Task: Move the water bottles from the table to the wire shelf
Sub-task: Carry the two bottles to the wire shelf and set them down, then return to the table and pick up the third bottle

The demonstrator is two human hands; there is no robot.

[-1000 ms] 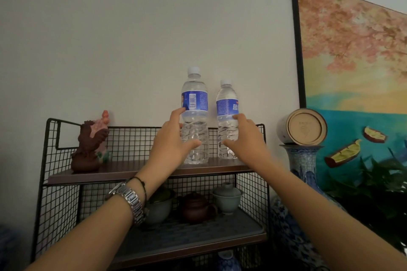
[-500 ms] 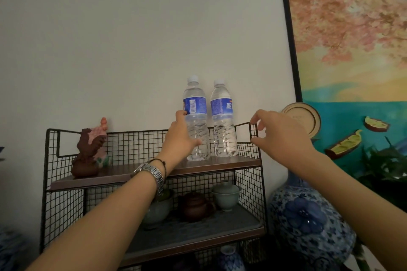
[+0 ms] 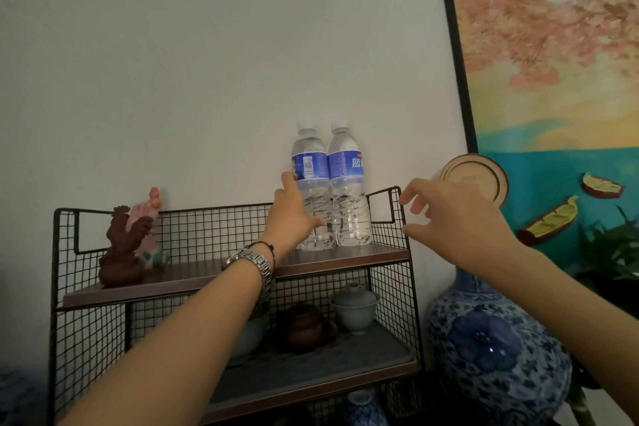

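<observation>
left hand point(image 3: 292, 221) grips | left bottle point(image 3: 311, 162) now touching right bottle point(image 3: 347, 197)

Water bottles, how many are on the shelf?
2. Clear plastic, blue-labelled, side by side on the top board of the black wire shelf: the left bottle, gripped by the left hand, and the right bottle, standing free. None looks hidden.

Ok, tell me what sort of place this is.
Probably a room in a home, perhaps a tea corner: a wire shelf holds a teapot and lidded cup, a big blue-and-white vase stands beside it, and a framed painting is against the wall.
</observation>
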